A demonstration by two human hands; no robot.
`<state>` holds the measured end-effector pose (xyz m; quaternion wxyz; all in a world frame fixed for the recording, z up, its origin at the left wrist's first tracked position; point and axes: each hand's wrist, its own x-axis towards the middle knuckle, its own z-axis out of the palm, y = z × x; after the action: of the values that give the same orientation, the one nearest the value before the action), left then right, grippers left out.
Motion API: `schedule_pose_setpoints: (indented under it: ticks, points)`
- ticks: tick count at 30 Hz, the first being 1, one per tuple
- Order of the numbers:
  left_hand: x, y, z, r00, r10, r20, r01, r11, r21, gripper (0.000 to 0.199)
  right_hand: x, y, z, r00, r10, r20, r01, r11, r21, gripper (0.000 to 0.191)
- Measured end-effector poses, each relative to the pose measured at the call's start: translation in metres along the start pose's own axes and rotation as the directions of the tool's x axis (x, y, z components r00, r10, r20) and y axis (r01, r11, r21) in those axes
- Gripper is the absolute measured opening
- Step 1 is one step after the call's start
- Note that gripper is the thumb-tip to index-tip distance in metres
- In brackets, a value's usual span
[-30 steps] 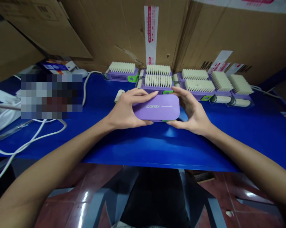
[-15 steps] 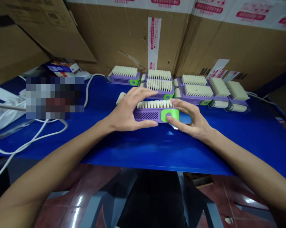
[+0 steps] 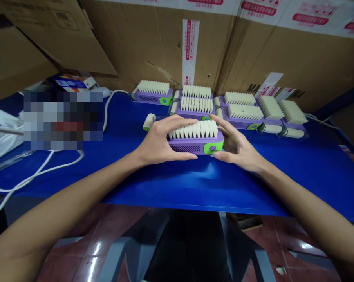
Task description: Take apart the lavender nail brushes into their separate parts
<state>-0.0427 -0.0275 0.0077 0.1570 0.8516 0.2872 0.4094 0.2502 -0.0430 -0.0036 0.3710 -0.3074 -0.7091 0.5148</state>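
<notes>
A purple brush with cream bristles and a bright green end with an oval button sits between my hands, just above the blue table. My left hand grips its left part, thumb along the vented front side and fingers over the back. At the green end, my right hand has its thumb by the lower front edge and its fingers behind. A cream roller-shaped piece with a green end shows beyond my left hand; the rest of it is hidden.
Several similar brushes stand in a row along the back, against cardboard boxes. White cables and a blurred-out patch lie at left. The blue table's front edge runs close to my lap.
The brush has tipped and turned slightly, so more of its bristle top shows. My right thumb has moved from the button to the lower edge. The pale blue piece under it is now out of sight.
</notes>
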Motion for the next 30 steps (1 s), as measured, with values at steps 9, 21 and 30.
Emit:
schedule_pose_setpoints:
  ticks: [9,21,30]
  points:
    - [-0.002,-0.007,0.001,0.990,0.136,0.037,-0.138,0.989,0.055,0.083,0.001,0.009,0.005,0.998,0.018,-0.060,-0.021,0.999,-0.046,0.104]
    - [-0.008,-0.013,0.002,0.963,0.145,0.227,-0.197,0.954,0.226,0.074,-0.003,0.006,0.004,0.972,-0.232,-0.036,0.178,0.827,-0.534,0.088]
    - [-0.019,-0.027,0.009,0.946,0.242,0.214,-0.275,0.952,0.137,0.079,-0.011,0.002,0.003,0.952,-0.307,-0.018,0.241,0.780,-0.578,0.075]
